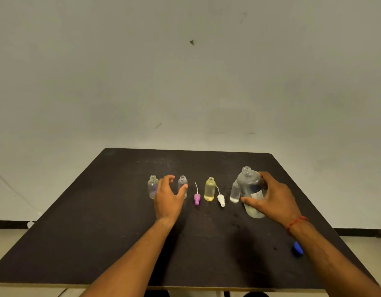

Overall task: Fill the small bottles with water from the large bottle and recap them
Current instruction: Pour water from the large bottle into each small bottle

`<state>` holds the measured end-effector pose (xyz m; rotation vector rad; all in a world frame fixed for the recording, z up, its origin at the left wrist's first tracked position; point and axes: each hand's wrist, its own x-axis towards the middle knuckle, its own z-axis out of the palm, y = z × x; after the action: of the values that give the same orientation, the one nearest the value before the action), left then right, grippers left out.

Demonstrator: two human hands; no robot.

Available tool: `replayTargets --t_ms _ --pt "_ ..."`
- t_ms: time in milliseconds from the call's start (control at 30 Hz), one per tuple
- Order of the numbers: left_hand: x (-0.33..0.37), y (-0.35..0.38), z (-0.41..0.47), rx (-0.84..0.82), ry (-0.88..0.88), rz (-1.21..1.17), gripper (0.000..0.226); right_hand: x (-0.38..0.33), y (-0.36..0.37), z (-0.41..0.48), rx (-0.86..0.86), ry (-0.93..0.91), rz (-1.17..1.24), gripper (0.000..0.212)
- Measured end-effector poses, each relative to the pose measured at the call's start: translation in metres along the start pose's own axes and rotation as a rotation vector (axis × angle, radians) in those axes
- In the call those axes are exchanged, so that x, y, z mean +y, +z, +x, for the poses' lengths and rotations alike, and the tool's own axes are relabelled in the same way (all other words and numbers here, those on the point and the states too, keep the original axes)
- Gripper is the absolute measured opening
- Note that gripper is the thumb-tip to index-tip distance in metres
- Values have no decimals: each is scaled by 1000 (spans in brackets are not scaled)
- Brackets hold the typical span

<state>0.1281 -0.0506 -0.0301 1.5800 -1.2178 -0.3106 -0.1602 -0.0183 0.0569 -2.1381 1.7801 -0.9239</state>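
On the dark table (121, 232) stands a row of small uncapped bottles: a clear one (152, 187) at the left, a second clear one (182, 183), a yellow one (209, 189) and another clear one (234, 192) partly hidden behind the large bottle. A pink spray cap (197, 198) and a white spray cap (221, 200) lie between them. My right hand (273, 200) grips the large uncapped water bottle (249, 187). My left hand (169, 198) hovers with fingers spread between the two left bottles, its thumb next to the second clear bottle.
A blue cap (297, 248) lies near the table's right edge, beside my right forearm. A plain wall rises behind the table. The near half of the table holds only my forearms.
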Motion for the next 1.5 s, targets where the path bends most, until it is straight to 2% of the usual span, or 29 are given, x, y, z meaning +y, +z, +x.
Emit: replayTargets --t_ms 100,167,400,867,1167,1500 --pt "0 5 6 -91 -46 18 63 -7 4 2 -4 -18 -2 79" --pt "1 11 10 -137 -64 32 66 -10 6 3 -11 -23 -3 79" --pt "-1 17 18 -197 -87 64 43 -18 11 6 -9 -38 -14 81" --pt "44 -10 10 -152 191 -108 38 -51 9 25 -15 -190 -158 80" --pt "57 -26 2 -175 237 -135 39 -69 2 33 -45 -253 -378 79" --pt "66 -39 1 -170 270 -151 37 -75 -3 38 -5 -301 -428 80"
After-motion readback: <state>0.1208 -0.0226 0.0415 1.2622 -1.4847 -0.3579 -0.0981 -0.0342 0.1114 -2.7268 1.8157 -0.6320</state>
